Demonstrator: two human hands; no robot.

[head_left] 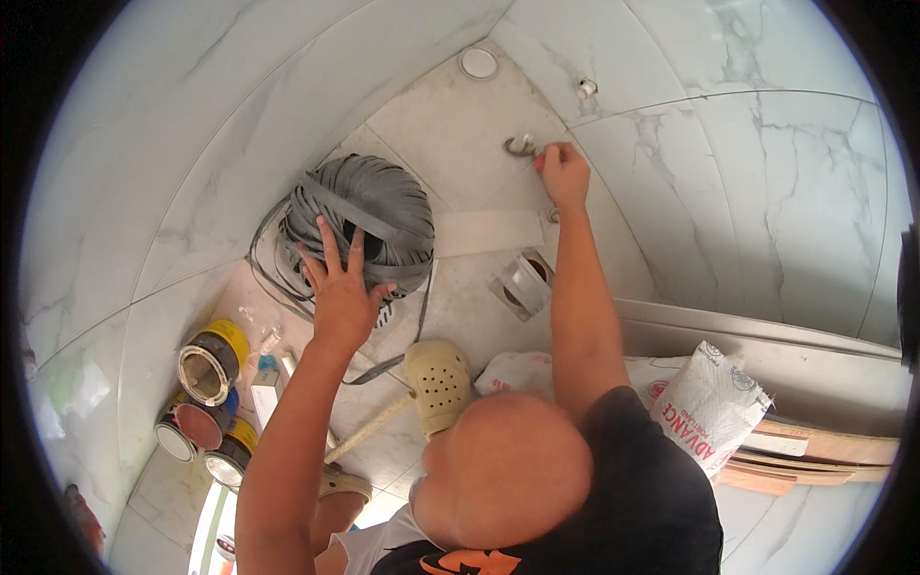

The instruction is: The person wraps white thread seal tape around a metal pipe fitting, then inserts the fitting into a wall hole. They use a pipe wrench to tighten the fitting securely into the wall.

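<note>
My left hand [342, 297] lies with its fingers spread on a large ball of flat grey plastic strapping [402, 206], near the dark hollow in its side. Loose strands trail from the ball over the floor. Farther right, near the wall corner, my right hand [566, 176] is closed around a small tool with a red handle [540, 162]. A dark, curved metal end [518, 147] shows beside that handle. The tool's exact kind is not clear, and my fingers hide most of its grip.
Several paint cans [213, 364] stand by the left wall. A metal floor fitting [524, 284] sits between my arms, with a cream clog [438, 383] nearer. At right lie a white printed sack [711, 407] and stacked boards [815, 446]. A pipe stub [586, 88] juts from the tiled wall.
</note>
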